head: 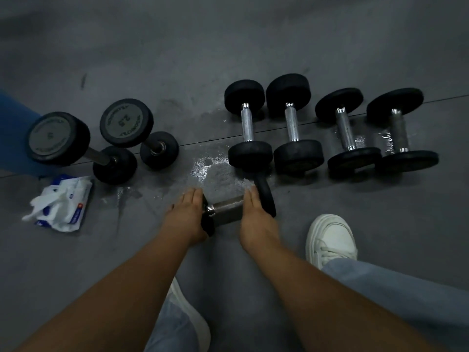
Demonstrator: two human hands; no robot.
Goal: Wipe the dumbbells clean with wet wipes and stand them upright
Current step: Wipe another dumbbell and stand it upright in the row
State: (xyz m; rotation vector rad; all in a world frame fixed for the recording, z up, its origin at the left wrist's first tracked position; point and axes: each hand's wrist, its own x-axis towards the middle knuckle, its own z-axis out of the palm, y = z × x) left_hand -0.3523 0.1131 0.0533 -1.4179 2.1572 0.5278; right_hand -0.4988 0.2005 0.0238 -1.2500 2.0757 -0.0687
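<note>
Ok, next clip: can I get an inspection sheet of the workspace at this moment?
Surface: grey floor, wet patch near the centre.
Job's things: two upright dumbbells at left; four lying dumbbells in a row at right; held dumbbell lying between the hands; wipes pack, wipes pulled out.
Clutter: nothing seen.
Grippers: left hand and right hand, fingers straight, against the held dumbbell's heads.
Cables: nothing seen.
Surroundings: white shoes, jeans, blue object at left edge.
</note>
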